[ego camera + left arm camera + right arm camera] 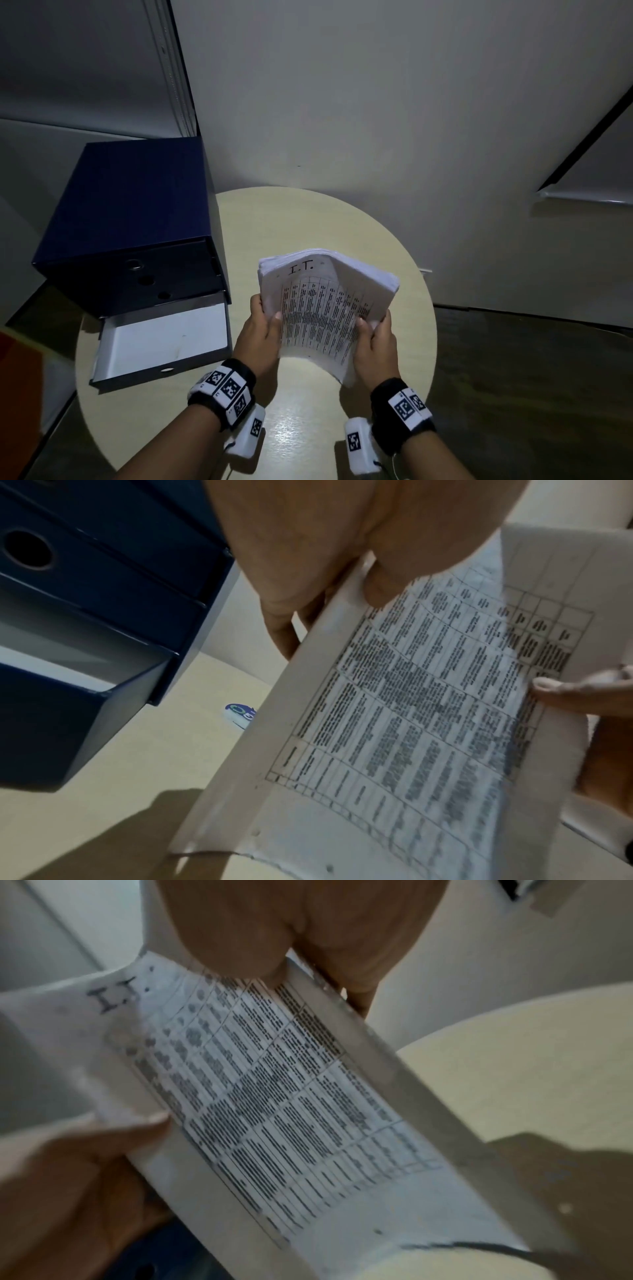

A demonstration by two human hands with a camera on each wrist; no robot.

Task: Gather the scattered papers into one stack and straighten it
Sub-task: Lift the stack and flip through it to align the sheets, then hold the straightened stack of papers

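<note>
Open drawer [164,337] bare white inside; hands grip stack [322,308].

Bare tabletop [301,219] lies open at the far side and along the right rim. The left side is blocked by the tall blue drawer box [137,205], whose pulled-out bottom drawer [161,339] juts toward the near edge. In the middle, the paper stack [322,308] gripped by the left hand [260,332] and right hand [375,342] fills the space above the table.
</note>
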